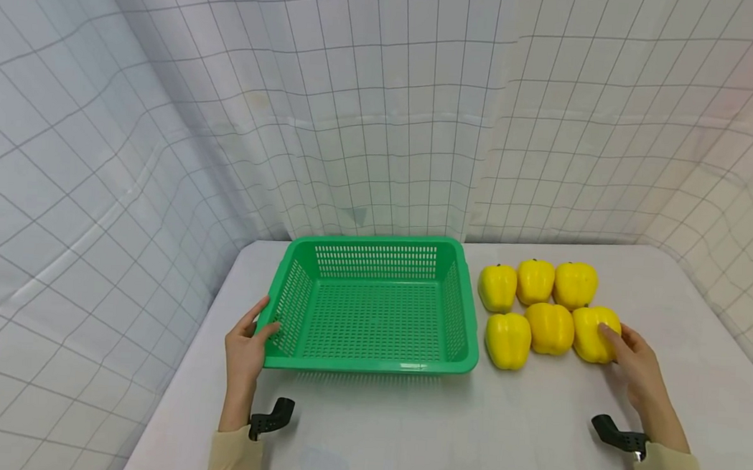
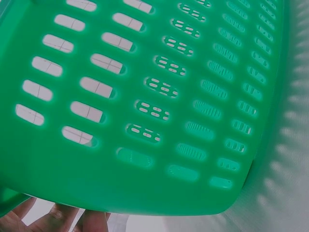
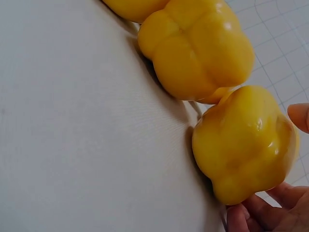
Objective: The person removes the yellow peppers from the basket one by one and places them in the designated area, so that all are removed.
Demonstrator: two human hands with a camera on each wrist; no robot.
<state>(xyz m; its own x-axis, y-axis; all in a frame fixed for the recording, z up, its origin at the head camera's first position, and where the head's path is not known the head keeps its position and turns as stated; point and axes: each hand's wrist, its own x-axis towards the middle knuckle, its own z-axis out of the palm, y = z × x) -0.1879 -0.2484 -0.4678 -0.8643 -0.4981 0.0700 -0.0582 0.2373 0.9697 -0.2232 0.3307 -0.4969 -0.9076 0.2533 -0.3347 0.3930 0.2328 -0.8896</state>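
A green plastic basket (image 1: 368,366) with slotted sides stands on the white table. My left hand (image 1: 244,353) grips its left rim, thumb inside and fingers outside. The left wrist view shows the basket's slotted wall (image 2: 63,159) close up, with fingertips (image 2: 58,220) below its edge. To the right of the basket lie several yellow bell peppers in two rows. My right hand (image 1: 637,366) holds the front-right bell pepper (image 1: 593,333), its thumb over the top and fingers at the right side. In the right wrist view, fingers (image 3: 270,212) reach under that bell pepper (image 3: 246,145).
Close to the held one sit a middle bell pepper (image 1: 550,329) and a front-left one (image 1: 508,341). Behind them is the back row, including a bell pepper (image 1: 498,288) near the basket's right rim. White grid-patterned curtains (image 1: 396,121) hang around the table (image 1: 396,437).
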